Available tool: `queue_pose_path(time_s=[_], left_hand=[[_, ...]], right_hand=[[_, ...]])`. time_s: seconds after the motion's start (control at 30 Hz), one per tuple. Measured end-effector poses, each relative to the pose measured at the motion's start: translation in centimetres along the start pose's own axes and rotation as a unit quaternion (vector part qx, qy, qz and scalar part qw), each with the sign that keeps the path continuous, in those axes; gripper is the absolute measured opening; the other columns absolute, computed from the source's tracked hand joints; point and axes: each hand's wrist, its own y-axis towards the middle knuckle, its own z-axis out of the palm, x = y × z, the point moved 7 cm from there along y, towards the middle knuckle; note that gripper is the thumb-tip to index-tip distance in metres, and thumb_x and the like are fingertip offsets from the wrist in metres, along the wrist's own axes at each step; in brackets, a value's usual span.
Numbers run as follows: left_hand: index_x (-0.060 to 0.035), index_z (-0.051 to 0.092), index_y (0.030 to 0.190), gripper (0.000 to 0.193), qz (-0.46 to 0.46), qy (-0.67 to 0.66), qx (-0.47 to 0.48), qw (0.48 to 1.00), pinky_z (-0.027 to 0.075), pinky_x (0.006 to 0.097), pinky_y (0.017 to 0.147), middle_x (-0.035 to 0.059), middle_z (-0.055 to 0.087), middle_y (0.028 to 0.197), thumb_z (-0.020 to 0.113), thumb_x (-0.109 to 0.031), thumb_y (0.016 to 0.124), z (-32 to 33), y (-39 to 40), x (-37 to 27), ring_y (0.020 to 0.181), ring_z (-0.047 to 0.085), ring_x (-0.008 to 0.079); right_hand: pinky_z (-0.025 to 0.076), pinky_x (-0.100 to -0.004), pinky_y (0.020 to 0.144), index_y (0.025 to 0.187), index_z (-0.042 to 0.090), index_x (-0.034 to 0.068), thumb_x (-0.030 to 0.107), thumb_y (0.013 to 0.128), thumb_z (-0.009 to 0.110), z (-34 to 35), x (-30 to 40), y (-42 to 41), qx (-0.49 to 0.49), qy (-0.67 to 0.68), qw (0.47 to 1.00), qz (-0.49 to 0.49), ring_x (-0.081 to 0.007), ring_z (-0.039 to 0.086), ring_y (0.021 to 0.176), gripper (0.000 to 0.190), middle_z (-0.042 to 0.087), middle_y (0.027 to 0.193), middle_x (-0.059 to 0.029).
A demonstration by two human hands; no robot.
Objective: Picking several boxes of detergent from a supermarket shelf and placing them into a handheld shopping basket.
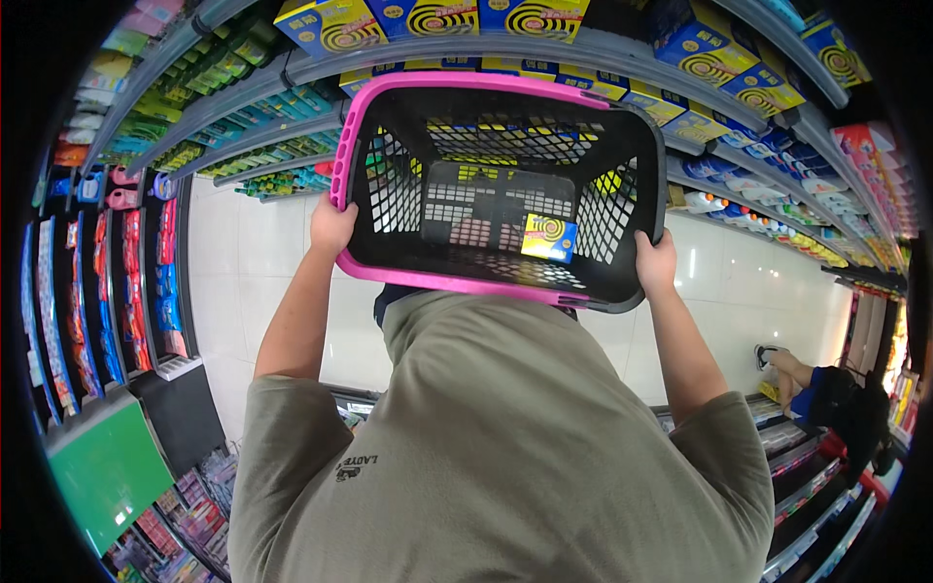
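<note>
Held out in front of my body is a black plastic shopping basket (503, 191) with a pink handle (466, 79) folded along its rim. My left hand (334, 224) grips the rim's left side, thumb over the pink edge. On the right side, my right hand (656, 261) holds the black rim, thumb on top. Inside, near the right of the basket's bottom, lies one small yellow and blue box (549, 238) printed with a coil, apparently mosquito coils. Through the lattice walls, parts of the shelves and floor show.
Ahead, a shelf (466, 49) carries yellow and blue coil boxes (437, 18). Green bottles (233, 58) stand to its left, white and blue bottles (765, 146) to its right. Bagged goods fill a rack (135, 291) at left. A person (824, 393) is at the far right on the tiled floor (721, 284).
</note>
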Motion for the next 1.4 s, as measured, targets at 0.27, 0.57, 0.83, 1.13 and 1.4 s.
queue_pose_path(time_s=[0.27,0.57,0.83,1.13,1.4], left_hand=[[0.0004,0.058,0.105,0.037,-0.020,-0.019,0.016,1.000,0.050,0.0454,0.082,0.0240,0.067,0.093,0.064,-0.026,0.079,0.0,0.2,0.0,0.091,0.064,0.0411],[-0.0006,0.058,0.106,0.036,-0.021,-0.027,0.014,0.999,0.050,0.0451,0.081,0.0231,0.067,0.093,0.063,-0.025,0.080,-0.1,0.2,0.0,0.090,0.064,0.0405],[-0.0004,0.057,0.107,0.037,-0.038,-0.022,0.034,0.998,0.049,0.0445,0.081,0.0226,0.067,0.093,0.063,-0.025,0.080,-0.2,-0.1,-0.4,0.090,0.064,0.0406],[0.0005,0.057,0.106,0.035,-0.013,-0.025,0.030,0.999,0.049,0.0434,0.081,0.0225,0.067,0.093,0.064,-0.023,0.082,0.1,0.2,-0.1,0.090,0.064,0.0401],[-0.0001,0.057,0.107,0.035,-0.021,-0.030,0.030,0.999,0.049,0.0440,0.080,0.0223,0.067,0.093,0.064,-0.023,0.082,0.3,-0.1,0.1,0.090,0.064,0.0398]], right_hand=[[0.050,-0.0385,0.081,0.104,0.059,-0.004,0.022,0.082,0.063,-0.1,0.2,-0.1,0.005,-0.010,1.000,0.002,-0.0340,0.066,0.088,0.033,0.068,0.093,-0.0213],[0.050,-0.0383,0.081,0.104,0.058,-0.004,0.020,0.082,0.062,-0.2,0.5,-0.2,-0.004,-0.005,1.000,-0.004,-0.0337,0.066,0.089,0.032,0.068,0.094,-0.0211],[0.050,-0.0380,0.081,0.107,0.057,-0.003,0.020,0.082,0.061,-0.2,0.3,-0.3,0.014,-0.020,0.999,0.023,-0.0329,0.067,0.088,0.034,0.068,0.093,-0.0206],[0.050,-0.0387,0.081,0.109,0.056,-0.003,0.020,0.082,0.060,-0.3,-0.1,0.0,0.019,-0.034,0.999,0.015,-0.0341,0.067,0.087,0.036,0.068,0.092,-0.0210],[0.050,-0.0398,0.080,0.111,0.053,-0.002,0.021,0.082,0.060,-0.4,0.0,-0.2,0.018,-0.052,0.998,0.022,-0.0342,0.067,0.086,0.038,0.068,0.090,-0.0204]])
